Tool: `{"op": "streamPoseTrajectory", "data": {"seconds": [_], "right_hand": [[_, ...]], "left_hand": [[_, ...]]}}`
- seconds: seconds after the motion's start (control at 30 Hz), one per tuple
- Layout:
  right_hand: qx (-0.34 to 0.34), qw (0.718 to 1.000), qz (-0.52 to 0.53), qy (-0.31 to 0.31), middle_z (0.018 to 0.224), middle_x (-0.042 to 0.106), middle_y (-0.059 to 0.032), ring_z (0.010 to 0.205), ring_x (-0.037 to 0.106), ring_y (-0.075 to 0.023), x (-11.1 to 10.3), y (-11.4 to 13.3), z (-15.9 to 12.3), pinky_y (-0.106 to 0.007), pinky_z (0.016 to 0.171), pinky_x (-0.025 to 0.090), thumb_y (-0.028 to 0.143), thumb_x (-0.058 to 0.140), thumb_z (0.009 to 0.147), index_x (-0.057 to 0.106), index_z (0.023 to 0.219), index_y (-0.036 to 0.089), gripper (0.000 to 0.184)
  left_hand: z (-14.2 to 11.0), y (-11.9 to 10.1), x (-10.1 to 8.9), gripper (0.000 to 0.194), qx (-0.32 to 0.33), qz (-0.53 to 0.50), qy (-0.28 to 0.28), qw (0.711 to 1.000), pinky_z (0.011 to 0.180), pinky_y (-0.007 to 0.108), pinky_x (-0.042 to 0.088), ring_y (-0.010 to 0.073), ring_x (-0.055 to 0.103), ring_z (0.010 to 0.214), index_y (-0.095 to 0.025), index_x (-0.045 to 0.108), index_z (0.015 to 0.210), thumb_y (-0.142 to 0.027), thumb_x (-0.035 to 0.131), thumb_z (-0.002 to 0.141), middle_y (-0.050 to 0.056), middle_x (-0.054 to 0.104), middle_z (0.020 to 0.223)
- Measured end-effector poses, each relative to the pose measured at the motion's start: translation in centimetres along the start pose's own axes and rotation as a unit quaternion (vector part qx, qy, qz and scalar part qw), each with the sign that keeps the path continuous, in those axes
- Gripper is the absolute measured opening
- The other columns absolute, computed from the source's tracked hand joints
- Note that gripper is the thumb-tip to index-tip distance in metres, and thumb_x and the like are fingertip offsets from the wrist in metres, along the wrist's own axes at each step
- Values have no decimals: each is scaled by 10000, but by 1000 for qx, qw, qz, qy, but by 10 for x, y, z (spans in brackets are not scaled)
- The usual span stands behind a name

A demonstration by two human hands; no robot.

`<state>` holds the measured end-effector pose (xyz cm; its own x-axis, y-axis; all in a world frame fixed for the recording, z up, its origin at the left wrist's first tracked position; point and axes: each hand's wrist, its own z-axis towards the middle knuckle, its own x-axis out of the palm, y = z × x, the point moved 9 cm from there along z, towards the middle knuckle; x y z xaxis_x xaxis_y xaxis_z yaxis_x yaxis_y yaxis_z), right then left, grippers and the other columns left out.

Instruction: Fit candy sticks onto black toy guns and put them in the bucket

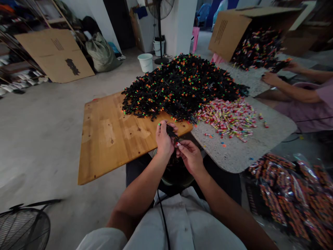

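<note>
My left hand (163,140) is closed around a black toy gun (171,131), just off the near edge of the wooden board. Close against it, my right hand (191,158) pinches a small tube with a red end (177,143) at the toy's near end. Fingers hide much of both pieces. Beyond my hands rises a large pile of black toy guns (182,86) with orange and green tips. To its right lies a heap of small pink, red and yellow tubes (229,116), apparently filled with candy.
The wooden board (104,149) meets a speckled grey tabletop (223,156). At right, a co-worker's hands (272,79) work beside a tipped cardboard box (231,34) of similar toys. Bagged goods (291,194) lie at lower right. A fan (23,227) stands lower left, a white bucket (145,63) behind.
</note>
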<state>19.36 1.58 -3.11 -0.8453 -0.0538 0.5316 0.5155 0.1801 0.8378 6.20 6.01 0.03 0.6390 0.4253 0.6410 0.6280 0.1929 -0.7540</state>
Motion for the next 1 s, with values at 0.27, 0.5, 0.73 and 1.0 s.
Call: {"op": "streamPoseTrajectory", "data": {"seconds": [0.27,0.5,0.73,1.0], "right_hand": [[-24,998,-56,3,731,737,27,610,667,-132,-6,2,-1,-261,603,563,417,911,774,730,931,233,302],[-44,995,-88,-14,716,739,19,601,681,-148,-5,5,-6,-284,611,576,442,882,817,730,951,230,293],[-98,976,-180,-67,791,770,-18,633,719,-163,-3,19,-16,-301,644,602,493,851,845,737,964,208,329],[-112,965,-225,-76,813,779,-30,644,723,-173,-2,19,-20,-324,671,625,514,814,884,738,995,214,328]], "left_hand": [[1,-1,-1,370,33,23,-1,999,541,229,490,143,660,662,-239,570,1010,-579,692,924,-8,666,811],[0,-3,-1,383,48,43,1,998,561,232,498,143,663,663,-242,568,1023,-606,661,946,-13,668,811],[-8,-17,3,390,91,72,0,993,571,240,488,130,612,612,-245,558,1028,-623,636,970,-24,652,775],[-11,-17,2,376,93,64,-11,994,544,234,461,137,610,616,-249,552,1009,-609,649,965,-24,638,746]]}}
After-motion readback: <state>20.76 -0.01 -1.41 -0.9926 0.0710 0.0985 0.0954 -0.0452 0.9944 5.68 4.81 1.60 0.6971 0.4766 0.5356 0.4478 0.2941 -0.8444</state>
